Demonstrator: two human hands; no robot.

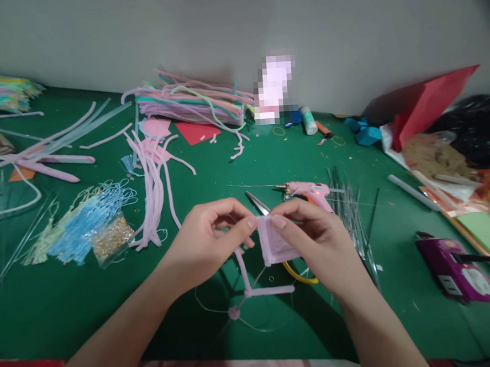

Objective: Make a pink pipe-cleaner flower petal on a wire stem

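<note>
A small square of lilac pipe cleaner (269, 248) is held up above the green table. My right hand (310, 229) pinches its top edge between thumb and fingers. At its upper left corner, my left hand (217, 235) has thumb and forefinger closed on the edge; the exact grip is partly hidden. Below hangs an L-shaped lilac pipe-cleaner piece (268, 290), joined by a thin wire to the square and to a small lilac knob (234, 313). Scissors (258, 203) with a yellow handle lie behind and under my right hand.
A pink glue gun (307, 189) lies just beyond my right hand, beside thin metal wires (348, 210). Lilac pipe cleaners (152, 194), blue tassels (79, 224) and a bag of gold beads (113, 238) lie left. A pipe-cleaner bundle (194, 103) sits behind; a purple box (458, 270) stands right.
</note>
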